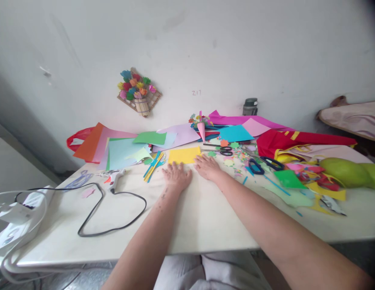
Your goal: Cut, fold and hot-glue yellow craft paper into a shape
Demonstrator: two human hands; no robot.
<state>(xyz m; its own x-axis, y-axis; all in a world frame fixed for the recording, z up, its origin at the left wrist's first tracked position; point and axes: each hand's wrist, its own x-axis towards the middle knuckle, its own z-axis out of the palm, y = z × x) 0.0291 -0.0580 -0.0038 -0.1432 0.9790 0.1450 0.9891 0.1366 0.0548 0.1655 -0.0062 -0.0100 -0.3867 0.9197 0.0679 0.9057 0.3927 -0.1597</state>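
Note:
A yellow sheet of paper [184, 154] lies flat on the white table, straight ahead of me. My left hand [177, 176] rests palm down at its near left edge, fingers spread onto the paper. At its near right corner lies my right hand [207, 166], also flat with the fingers apart. Just left of the sheet is a small bundle of blue and yellow paper strips [154, 166]. Black-handled scissors [226, 151] lie to the right of the sheet, among small cut paper flowers and scraps.
A glue gun [114, 180] with a looping black cord lies left, near a white power strip [39, 203]. Coloured sheets [122, 153] are stacked behind. On the right are blue-handled scissors [255, 166], red cloth [284, 141] and large green fruits [341, 171]. A dark bottle [250, 107] stands against the wall.

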